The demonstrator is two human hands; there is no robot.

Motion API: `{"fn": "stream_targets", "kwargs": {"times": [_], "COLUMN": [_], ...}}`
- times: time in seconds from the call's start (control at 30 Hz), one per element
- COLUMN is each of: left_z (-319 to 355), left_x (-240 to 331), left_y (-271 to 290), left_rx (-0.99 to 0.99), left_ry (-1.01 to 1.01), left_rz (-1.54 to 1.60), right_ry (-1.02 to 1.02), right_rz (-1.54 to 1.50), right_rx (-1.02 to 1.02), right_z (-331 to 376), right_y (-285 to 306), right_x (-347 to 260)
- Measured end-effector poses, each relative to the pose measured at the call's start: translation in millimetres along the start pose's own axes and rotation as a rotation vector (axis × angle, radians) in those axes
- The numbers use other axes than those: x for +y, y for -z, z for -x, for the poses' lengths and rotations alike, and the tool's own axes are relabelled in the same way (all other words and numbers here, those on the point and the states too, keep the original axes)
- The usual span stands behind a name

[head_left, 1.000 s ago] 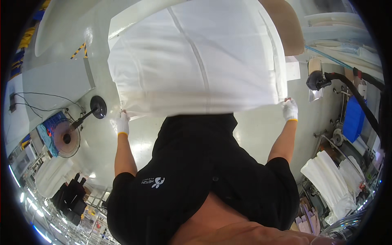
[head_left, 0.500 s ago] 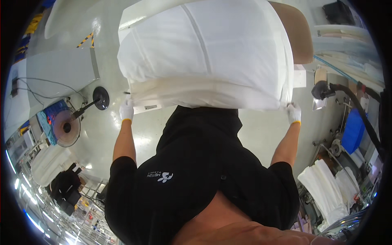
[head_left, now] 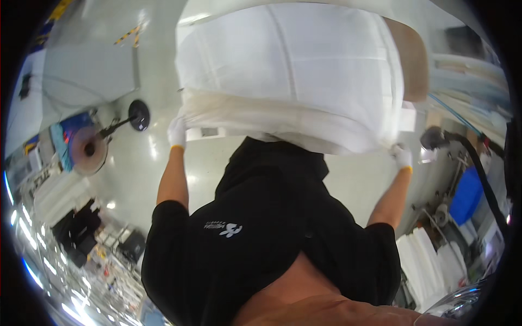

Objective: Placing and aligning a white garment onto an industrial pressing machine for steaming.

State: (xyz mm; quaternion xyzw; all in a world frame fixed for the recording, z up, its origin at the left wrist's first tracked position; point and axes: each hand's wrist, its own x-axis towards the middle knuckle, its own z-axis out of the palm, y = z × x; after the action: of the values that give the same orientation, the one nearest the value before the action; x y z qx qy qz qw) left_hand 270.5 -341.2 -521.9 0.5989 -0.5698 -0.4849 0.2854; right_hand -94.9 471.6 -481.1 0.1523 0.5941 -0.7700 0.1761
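Note:
A large white fabric sheet (head_left: 293, 70) is spread out in front of me, its near edge bunched into a thick fold. My left hand (head_left: 176, 133), in a white glove, grips the sheet's near left corner. My right hand (head_left: 402, 156), also in a white glove with an orange cuff, grips the near right corner. Both arms are stretched out from my black short-sleeved shirt (head_left: 261, 228), holding the sheet taut between them.
A roll on a stand (head_left: 87, 149) with a black round foot (head_left: 138, 115) stands at the left on the shiny floor. Stacks of folded white fabric (head_left: 435, 261), a blue container (head_left: 467, 195) and a black hose (head_left: 478, 157) are at the right. A brown board (head_left: 410, 60) lies behind the sheet.
Both hands have kept hold of the sheet's corners. The near edge has come toward me and bunched into a thicker fold, and the sheet now fills more of the view.

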Motion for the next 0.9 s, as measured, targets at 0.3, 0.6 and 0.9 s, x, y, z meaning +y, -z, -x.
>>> {"fn": "stream_targets", "kwargs": {"times": [0.3, 0.6, 0.9], "left_z": [-35, -18, 2], "left_x": [-36, -30, -11], "left_y": [7, 19, 6], "left_rx": [-0.194, -0.27, -0.337], "left_ry": [0.18, 0.19, 0.206], "left_rz": [-0.012, -0.214, -0.366], "right_ry": [-0.082, -0.098, -0.147], "right_rz": [-0.147, -0.142, 0.051], "right_rx": [-0.062, -0.058, 0.145], "right_z": [-19, -2, -1], "right_y": [-32, -19, -1], "right_x": [1, 9, 40]}}
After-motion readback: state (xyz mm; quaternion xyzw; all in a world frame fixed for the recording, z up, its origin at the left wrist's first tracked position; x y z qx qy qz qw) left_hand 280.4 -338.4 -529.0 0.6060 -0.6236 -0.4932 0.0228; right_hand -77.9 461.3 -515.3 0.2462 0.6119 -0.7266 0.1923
